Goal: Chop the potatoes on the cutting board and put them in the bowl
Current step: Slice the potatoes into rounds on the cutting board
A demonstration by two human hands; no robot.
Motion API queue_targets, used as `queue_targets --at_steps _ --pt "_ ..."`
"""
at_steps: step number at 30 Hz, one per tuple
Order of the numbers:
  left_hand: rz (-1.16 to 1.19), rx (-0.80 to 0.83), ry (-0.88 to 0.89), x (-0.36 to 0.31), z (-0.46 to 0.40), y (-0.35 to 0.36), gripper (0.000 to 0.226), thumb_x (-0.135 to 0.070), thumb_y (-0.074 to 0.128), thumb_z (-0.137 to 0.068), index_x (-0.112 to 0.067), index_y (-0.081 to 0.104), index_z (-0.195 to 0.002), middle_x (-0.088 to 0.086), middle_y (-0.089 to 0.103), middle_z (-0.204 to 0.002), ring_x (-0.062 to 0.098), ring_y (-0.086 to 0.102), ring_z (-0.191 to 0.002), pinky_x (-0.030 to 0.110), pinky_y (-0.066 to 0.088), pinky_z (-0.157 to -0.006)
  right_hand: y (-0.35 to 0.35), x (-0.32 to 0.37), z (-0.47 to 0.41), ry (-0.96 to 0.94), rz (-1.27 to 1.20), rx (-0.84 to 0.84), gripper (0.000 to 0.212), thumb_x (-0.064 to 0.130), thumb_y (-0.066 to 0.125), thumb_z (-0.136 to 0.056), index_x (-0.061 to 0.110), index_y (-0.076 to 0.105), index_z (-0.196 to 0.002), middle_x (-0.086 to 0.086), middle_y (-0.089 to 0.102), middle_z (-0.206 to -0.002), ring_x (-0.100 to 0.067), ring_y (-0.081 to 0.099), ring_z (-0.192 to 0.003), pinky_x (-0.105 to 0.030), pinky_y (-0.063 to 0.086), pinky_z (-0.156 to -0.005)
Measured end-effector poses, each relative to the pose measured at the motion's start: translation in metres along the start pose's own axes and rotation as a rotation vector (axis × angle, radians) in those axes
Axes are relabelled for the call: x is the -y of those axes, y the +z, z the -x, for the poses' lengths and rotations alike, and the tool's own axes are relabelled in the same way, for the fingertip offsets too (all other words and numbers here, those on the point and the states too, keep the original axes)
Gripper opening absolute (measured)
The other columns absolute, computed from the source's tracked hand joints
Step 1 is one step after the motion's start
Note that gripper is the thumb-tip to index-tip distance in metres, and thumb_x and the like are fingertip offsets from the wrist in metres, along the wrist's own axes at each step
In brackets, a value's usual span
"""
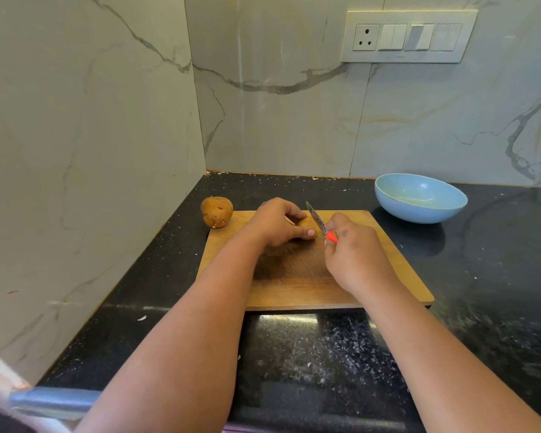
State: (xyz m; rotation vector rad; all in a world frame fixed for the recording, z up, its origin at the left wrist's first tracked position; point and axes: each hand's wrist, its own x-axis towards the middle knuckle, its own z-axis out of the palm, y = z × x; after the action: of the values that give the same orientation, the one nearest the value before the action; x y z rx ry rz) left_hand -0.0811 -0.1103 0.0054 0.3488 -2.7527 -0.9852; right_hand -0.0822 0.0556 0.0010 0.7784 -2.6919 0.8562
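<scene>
A wooden cutting board lies on the black counter. My left hand grips a potato on the board's far half; most of that potato is hidden under the fingers. My right hand holds a small knife by its red handle, the blade slanting up and away just right of the held potato. A second, whole potato sits at the board's far left corner. A light blue bowl stands off the board to the far right, and no pieces show inside it.
The black speckled counter runs to marble walls at the left and back. A switch and socket panel is on the back wall. The counter's front edge is near my body.
</scene>
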Motion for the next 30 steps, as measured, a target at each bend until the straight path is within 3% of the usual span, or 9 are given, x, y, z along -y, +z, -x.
queue_targets --at_steps 7,12,20,30 --pt "0.014 0.0 -0.01 0.001 -0.001 0.0 0.054 -0.036 0.082 -0.076 -0.016 0.067 -0.124 0.0 0.066 -0.122 0.016 0.059 -0.106 0.027 0.043 -0.091 0.002 0.001 0.0 0.005 -0.002 0.005 0.02 0.009 0.05 -0.096 0.02 0.055 -0.111 0.0 0.056 -0.083 -0.012 0.052 -0.069 -0.024 0.039 -0.05" --pt "0.014 -0.009 -0.012 0.0 -0.001 0.001 0.053 -0.036 0.083 -0.075 -0.017 0.068 -0.122 -0.001 0.067 -0.118 0.014 0.06 -0.101 0.025 0.042 -0.087 0.002 0.007 -0.006 0.031 -0.006 0.023 0.023 0.005 0.052 -0.094 0.02 0.06 -0.11 -0.003 0.062 -0.093 -0.017 0.057 -0.078 -0.033 0.055 -0.069" --pt "0.021 -0.003 -0.019 -0.003 0.001 -0.003 0.052 -0.035 0.084 -0.074 -0.017 0.069 -0.121 0.0 0.069 -0.114 0.012 0.058 -0.099 0.024 0.042 -0.084 -0.011 0.008 -0.007 0.104 -0.041 0.121 0.03 0.005 0.059 -0.092 0.019 0.064 -0.118 -0.002 0.061 -0.114 -0.013 0.051 -0.086 -0.022 0.04 -0.071" --pt "0.04 0.035 -0.019 -0.003 0.001 -0.003 0.052 -0.034 0.081 -0.078 -0.016 0.066 -0.124 0.0 0.067 -0.116 0.011 0.057 -0.096 0.024 0.042 -0.083 -0.016 0.018 -0.013 0.162 0.048 0.265 0.032 0.007 0.062 -0.092 0.018 0.062 -0.122 -0.003 0.061 -0.113 -0.017 0.056 -0.089 -0.024 0.045 -0.075"
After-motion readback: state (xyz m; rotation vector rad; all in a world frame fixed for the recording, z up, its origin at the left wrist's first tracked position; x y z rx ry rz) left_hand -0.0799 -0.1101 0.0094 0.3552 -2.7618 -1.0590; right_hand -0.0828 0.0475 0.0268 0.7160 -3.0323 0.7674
